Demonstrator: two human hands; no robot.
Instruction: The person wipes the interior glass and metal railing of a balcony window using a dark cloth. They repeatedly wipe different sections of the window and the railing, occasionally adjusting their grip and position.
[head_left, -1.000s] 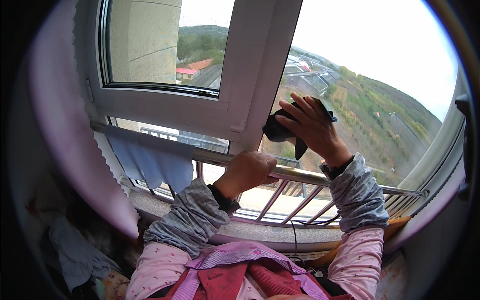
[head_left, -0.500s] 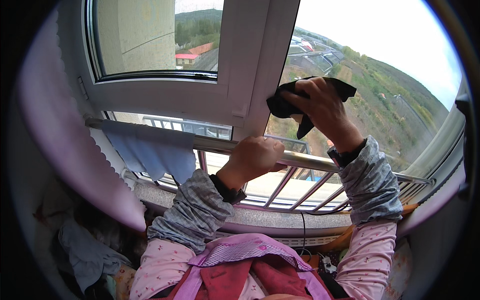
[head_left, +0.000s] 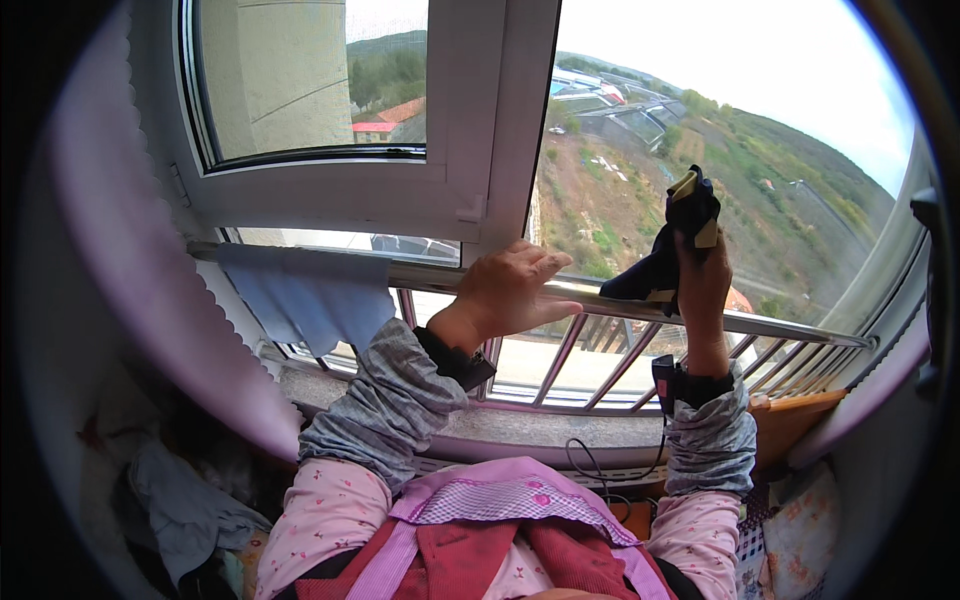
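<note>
Your right hand [head_left: 706,285] grips bunched dark fabric cloth [head_left: 692,206], your empty left hand [head_left: 503,290] half-open by the shiny metal rail [head_left: 800,331] (what's done or left, unclear).

Cloth [head_left: 305,290] over rail [head_left: 780,328], left of left hand [head_left: 503,290]; window [head_left: 462,120] behind.

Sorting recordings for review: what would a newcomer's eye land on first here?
Probably the dark bunched cloth in the right hand, against the bright windowpane right of centre. Then the left hand at the metal rail, and the pale blue cloth draped over its left end.
</note>
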